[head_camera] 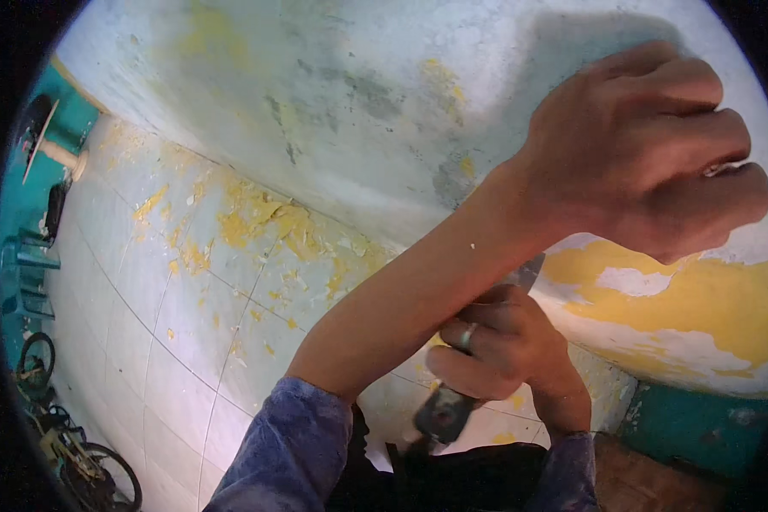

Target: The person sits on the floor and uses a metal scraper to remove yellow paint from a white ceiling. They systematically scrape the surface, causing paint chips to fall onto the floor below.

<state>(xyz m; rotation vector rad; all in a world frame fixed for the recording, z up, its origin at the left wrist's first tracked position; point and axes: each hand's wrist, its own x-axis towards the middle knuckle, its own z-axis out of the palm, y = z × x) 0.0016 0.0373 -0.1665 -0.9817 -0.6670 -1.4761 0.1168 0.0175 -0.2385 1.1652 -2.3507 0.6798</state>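
Observation:
My left hand (646, 147) is curled into a fist beside the wall (358, 128), at the upper right; its palm side is hidden and a small pale spot shows between two fingers. The left forearm crosses above my right hand (493, 345), which wears a ring and is closed around a scraper (445, 413). The scraper's dark handle end sticks out below the fist, and part of its metal blade shows above, partly behind the left forearm. Yellow paint (691, 313) with ragged edges remains on the wall at the right, below the left hand.
Yellow and pale paint flakes (269, 221) lie on the tiled floor (185, 333) along the wall's foot. At the far left are a round-topped table (41, 141), green plastic chairs (29, 275) and bicycles (96, 473). A brown surface (653, 473) shows at lower right.

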